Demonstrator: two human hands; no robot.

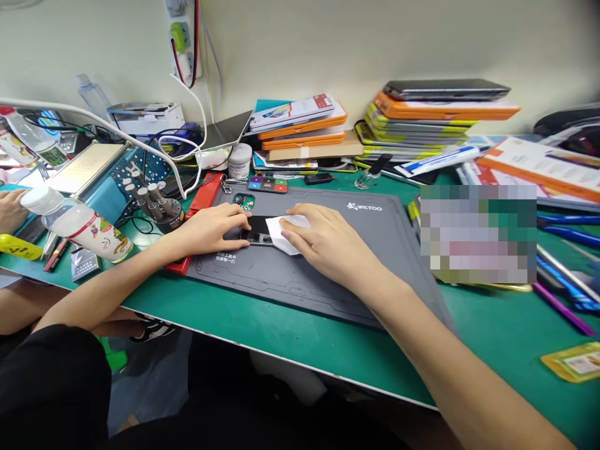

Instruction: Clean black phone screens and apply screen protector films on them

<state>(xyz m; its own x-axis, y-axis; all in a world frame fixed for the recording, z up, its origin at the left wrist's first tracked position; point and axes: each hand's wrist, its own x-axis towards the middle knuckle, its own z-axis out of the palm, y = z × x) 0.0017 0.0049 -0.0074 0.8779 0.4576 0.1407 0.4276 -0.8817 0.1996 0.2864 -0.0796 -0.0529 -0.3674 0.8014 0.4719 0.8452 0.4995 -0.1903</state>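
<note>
A black phone (257,232) lies flat on the grey work mat (365,237). My left hand (213,226) rests on the phone's left end, fingers curled over its edge and holding it down. My right hand (315,234) presses a white wipe (287,232) onto the phone's right part with the fingers flat and together.
A plastic bottle (75,224) lies at the left beside another person's hand (12,209). A holder of screwdriver bits (154,203), a red tool (199,206) and a white jar (239,160) stand behind the mat. Stacked orange boxes (440,112) line the wall. Pens (562,275) lie at right.
</note>
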